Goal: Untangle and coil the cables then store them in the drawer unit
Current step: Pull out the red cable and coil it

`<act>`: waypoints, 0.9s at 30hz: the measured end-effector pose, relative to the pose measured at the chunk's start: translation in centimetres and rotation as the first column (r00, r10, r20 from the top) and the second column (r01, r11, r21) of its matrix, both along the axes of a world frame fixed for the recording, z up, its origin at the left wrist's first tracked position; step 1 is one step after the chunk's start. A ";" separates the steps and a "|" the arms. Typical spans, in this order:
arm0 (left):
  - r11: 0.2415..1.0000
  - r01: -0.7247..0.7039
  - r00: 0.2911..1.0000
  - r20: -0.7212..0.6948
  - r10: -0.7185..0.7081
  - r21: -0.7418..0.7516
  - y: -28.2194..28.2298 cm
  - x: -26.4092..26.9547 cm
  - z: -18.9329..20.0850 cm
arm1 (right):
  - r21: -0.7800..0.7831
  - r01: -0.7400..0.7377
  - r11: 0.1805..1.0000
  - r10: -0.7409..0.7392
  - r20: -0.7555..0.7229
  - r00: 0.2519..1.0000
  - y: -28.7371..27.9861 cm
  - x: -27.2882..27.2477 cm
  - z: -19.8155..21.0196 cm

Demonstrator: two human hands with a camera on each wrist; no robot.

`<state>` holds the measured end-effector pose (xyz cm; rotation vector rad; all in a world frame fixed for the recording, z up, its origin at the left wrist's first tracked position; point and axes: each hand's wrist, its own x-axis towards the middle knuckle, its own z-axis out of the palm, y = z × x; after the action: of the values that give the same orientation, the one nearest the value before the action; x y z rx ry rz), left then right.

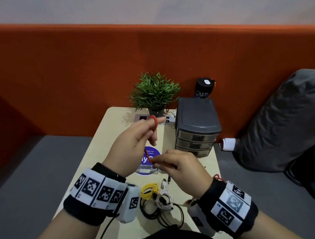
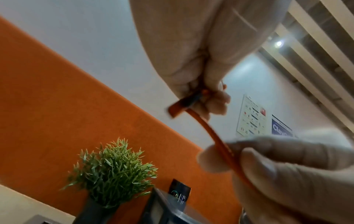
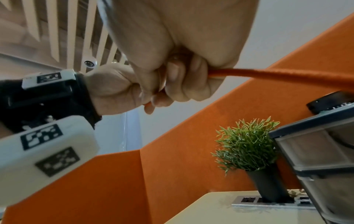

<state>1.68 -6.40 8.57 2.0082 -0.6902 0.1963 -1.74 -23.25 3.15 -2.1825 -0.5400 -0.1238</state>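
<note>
The thin red-orange cable point(image 1: 154, 123) is held in the air above the middle of the pale wooden bench point(image 1: 100, 148), stretched between both hands. The likeliest trouble, as I judge it, is the loop around the left forefinger slipping off or tightening into a knot if the right hand pulls too hard; the cable's free end seems to trail past the right wrist, so it could also snag on the wrist strap. The untouched heap of yellow, white and black cables point(image 1: 158, 199) at the bench's near edge lies under the forearms, and a dragged tail could catch it and drag it off that edge.

The left hand point(image 1: 134, 147) is raised, forefinger pointing toward the far edge with the cable wound round it, the other fingers curled in a grip on the strand. The right hand point(image 1: 181, 169) sits lower and nearer, knuckles up, thumb and fingers pinching the same cable. The dark grey plastic three-drawer unit point(image 1: 196, 125) stands at the far right corner, its drawers closed as far as the head view shows.
</note>
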 end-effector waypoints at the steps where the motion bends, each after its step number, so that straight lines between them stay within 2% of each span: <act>1: 0.995 0.000 1.000 0.031 -0.003 0.104 0.1 0.0 -0.4 | -0.010 -0.009 1.000 0.009 0.012 1.000 -0.1 -0.1 0.1; 3: 0.961 0.027 0.998 0.045 -0.041 0.277 0.1 0.1 -1.2 | 0.000 -0.034 0.999 0.034 0.025 0.999 -0.4 -0.3 0.6; 5: 0.921 0.065 0.997 0.022 -0.079 0.385 0.0 -0.1 -1.7 | -0.005 -0.052 0.999 0.052 0.039 0.998 -0.8 -0.4 1.3; 8: 0.909 0.154 0.987 -0.107 -0.121 0.386 0.1 -0.7 -2.2 | -0.009 -0.053 0.999 0.053 0.082 0.995 -1.7 -0.4 2.7; 10: 0.952 0.197 0.957 -0.255 -0.136 0.235 0.0 -1.2 -2.2 | 0.027 -0.009 1.000 0.005 0.147 0.989 -2.3 -0.3 3.6; 12: 0.985 0.171 0.902 -0.400 -0.164 -0.016 -0.2 -1.7 -1.5 | 0.101 0.034 0.994 -0.056 0.214 0.975 -2.7 -0.1 4.4; 15: 0.964 0.122 0.836 -0.499 -0.229 -0.237 -0.3 -2.3 -0.2 | 0.202 0.083 0.976 -0.138 0.278 0.951 -2.9 0.2 5.6; 17: 0.927 0.126 0.808 -0.506 -0.303 -0.354 -0.6 -2.6 0.5 | 0.269 0.125 0.955 -0.201 0.279 0.939 -2.6 0.6 6.1; 18: 0.903 0.126 0.805 -0.490 -0.334 -0.410 -0.7 -2.6 0.8 | 0.311 0.159 0.937 -0.240 0.244 0.940 -2.4 0.8 6.1; 20: 0.835 0.140 0.800 -0.436 -0.412 -0.533 -1.1 -2.7 1.3 | 0.405 0.245 0.881 -0.289 0.049 0.956 -1.8 1.2 5.7; 22: 0.737 0.158 0.780 -0.375 -0.501 -0.657 -1.5 -2.7 2.0 | 0.490 0.283 0.824 -0.202 -0.212 0.956 -1.1 1.2 5.3; 24: 0.679 0.130 0.772 -0.355 -0.526 -0.723 -1.6 -2.3 2.3 | 0.516 0.254 0.818 -0.068 -0.351 0.934 -0.3 0.9 4.8; 25: 0.682 0.124 0.788 -0.346 -0.509 -0.721 -1.5 -1.9 2.3 | 0.491 0.220 0.843 -0.016 -0.385 0.923 0.1 0.7 4.6; 27: 0.784 0.142 0.860 -0.318 -0.400 -0.604 -1.3 -1.4 2.1 | 0.382 0.145 0.913 0.039 -0.434 0.900 0.8 0.1 4.3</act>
<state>0.28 -7.69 10.69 1.2876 -0.5483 -0.2079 -1.66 -22.43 7.44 -1.7381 -0.1740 0.2058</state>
